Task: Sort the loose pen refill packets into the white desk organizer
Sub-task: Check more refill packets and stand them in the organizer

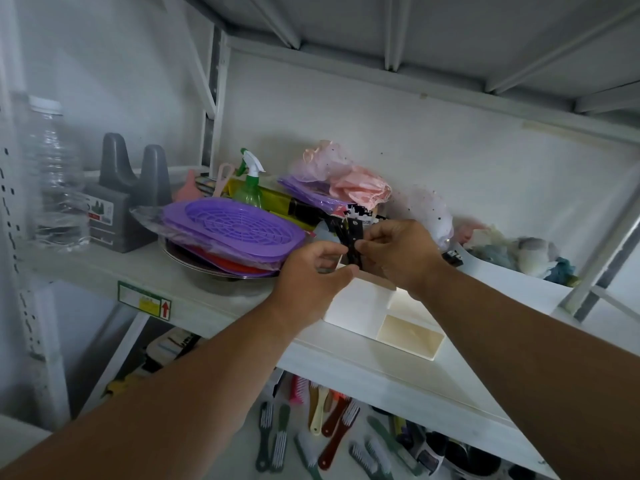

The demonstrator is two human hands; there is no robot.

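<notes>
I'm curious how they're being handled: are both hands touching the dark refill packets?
Touching. The head view shows the left hand and right hand pinching the refill packets from either side above the white organizer.

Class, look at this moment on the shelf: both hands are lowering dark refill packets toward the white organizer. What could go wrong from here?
1. The left hand and right hand pinch the refill packets only by the fingertips, so some might slip out.
2. The white organizer sits near the shelf edge; a push could slide it off.
3. The purple trays lie close beside the left hand and could be knocked.
</notes>
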